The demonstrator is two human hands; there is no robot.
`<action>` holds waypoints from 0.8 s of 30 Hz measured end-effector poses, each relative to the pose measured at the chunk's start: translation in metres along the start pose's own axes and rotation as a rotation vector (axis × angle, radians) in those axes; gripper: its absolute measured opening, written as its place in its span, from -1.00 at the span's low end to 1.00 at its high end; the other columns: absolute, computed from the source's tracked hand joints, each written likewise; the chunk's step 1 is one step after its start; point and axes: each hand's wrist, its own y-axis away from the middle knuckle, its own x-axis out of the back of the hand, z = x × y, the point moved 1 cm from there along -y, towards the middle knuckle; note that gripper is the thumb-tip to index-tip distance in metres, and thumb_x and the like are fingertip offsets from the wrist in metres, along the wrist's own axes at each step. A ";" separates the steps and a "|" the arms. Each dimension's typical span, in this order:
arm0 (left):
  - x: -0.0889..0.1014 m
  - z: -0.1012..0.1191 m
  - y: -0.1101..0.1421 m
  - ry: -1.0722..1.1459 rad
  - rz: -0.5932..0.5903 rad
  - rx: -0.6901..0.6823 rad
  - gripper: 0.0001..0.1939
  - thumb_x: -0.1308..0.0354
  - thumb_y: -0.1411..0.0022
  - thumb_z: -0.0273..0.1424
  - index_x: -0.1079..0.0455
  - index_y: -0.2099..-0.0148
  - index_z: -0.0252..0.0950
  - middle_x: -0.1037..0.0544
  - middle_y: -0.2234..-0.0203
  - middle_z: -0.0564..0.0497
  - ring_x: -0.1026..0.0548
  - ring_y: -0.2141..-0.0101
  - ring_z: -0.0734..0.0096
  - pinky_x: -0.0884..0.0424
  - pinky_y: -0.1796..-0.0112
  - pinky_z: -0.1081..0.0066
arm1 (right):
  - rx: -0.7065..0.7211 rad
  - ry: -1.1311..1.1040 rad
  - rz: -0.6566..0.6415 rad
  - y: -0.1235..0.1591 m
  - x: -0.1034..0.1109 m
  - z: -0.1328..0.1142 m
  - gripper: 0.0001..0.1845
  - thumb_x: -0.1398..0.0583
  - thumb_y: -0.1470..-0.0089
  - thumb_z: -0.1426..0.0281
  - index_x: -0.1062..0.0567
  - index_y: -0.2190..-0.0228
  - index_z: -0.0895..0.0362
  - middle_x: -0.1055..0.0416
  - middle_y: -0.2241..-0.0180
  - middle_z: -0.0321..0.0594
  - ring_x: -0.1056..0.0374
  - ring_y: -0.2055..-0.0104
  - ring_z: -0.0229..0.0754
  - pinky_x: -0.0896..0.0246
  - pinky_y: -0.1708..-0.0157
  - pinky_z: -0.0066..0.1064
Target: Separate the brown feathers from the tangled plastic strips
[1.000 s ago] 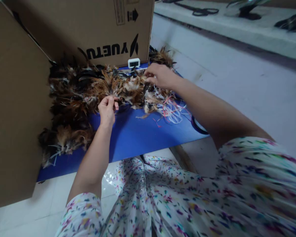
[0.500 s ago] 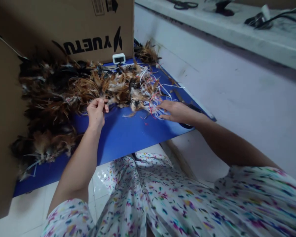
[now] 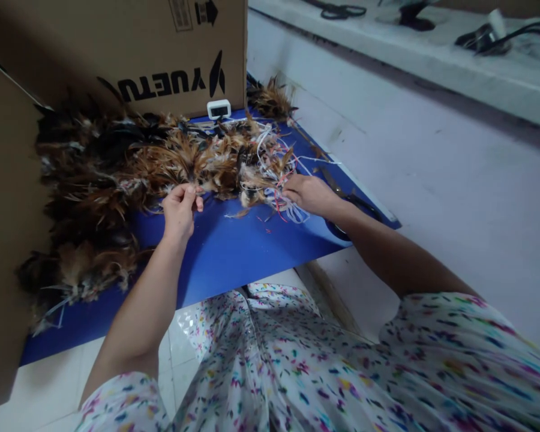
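Observation:
My left hand (image 3: pixel 179 213) is closed in a pinch at the near edge of a heap of brown and black feathers (image 3: pixel 162 159). Its thumb and forefinger meet at the base of a fanned tuft of brown feathers (image 3: pixel 185 155), which they seem to grip. To the right, a loose tangle of white and red strings (image 3: pixel 292 210) lies against the heap. My right hand (image 3: pixel 312 193) reaches down into that tangle, its fingers drawn together on the strings; the fingertips are partly hidden.
The feathers lie on a blue board (image 3: pixel 234 249). Behind stands a cardboard box (image 3: pixel 162 36) with a small white digital display (image 3: pixel 218 109) before it. Black-handled scissors (image 3: pixel 337 231) lie partly under my right forearm. A ledge (image 3: pixel 414 54) with scissors and cables runs along the wall.
My right hand has moved slightly left, and its spread fingers have closed on the strings. My left hand has shifted a little towards me, still pinched. The view has tilted slightly.

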 end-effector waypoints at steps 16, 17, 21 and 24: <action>-0.003 -0.001 0.002 0.010 -0.024 0.006 -0.63 -0.47 -0.04 -0.23 -0.39 0.48 -0.35 -0.55 0.53 0.07 -0.35 0.70 0.68 -0.25 0.69 0.60 | -0.097 -0.527 0.488 -0.023 0.064 -0.016 -0.72 -0.30 -0.08 0.15 -0.61 0.41 0.12 -0.44 0.55 -0.31 -0.25 0.50 -0.29 -0.11 0.49 -0.40; -0.003 -0.002 0.002 0.005 -0.023 0.005 -0.62 -0.47 -0.03 -0.21 -0.39 0.49 -0.35 -0.56 0.53 0.08 -0.35 0.71 0.68 -0.25 0.69 0.60 | -0.093 -0.559 0.508 -0.026 0.066 -0.018 -0.72 -0.32 -0.06 0.14 -0.61 0.42 0.12 -0.44 0.55 -0.31 -0.25 0.51 -0.29 -0.11 0.50 -0.40; -0.003 -0.004 0.002 -0.015 -0.031 0.000 -0.57 -0.48 0.00 -0.15 -0.38 0.49 -0.34 -0.57 0.52 0.09 -0.34 0.71 0.71 -0.24 0.68 0.63 | -0.102 -0.644 0.548 -0.045 0.072 -0.021 -0.79 -0.39 -0.01 0.22 -0.57 0.46 0.09 -0.46 0.56 -0.31 -0.26 0.53 -0.30 -0.16 0.50 -0.39; -0.004 -0.004 0.002 -0.018 -0.042 -0.005 -0.55 -0.49 0.04 -0.12 -0.37 0.49 -0.33 -0.57 0.52 0.09 -0.34 0.70 0.71 -0.25 0.69 0.63 | -0.087 -0.665 0.495 -0.066 0.068 -0.016 -0.89 -0.35 -0.05 0.39 -0.55 0.49 0.08 -0.45 0.58 -0.33 -0.26 0.56 -0.32 -0.21 0.46 -0.38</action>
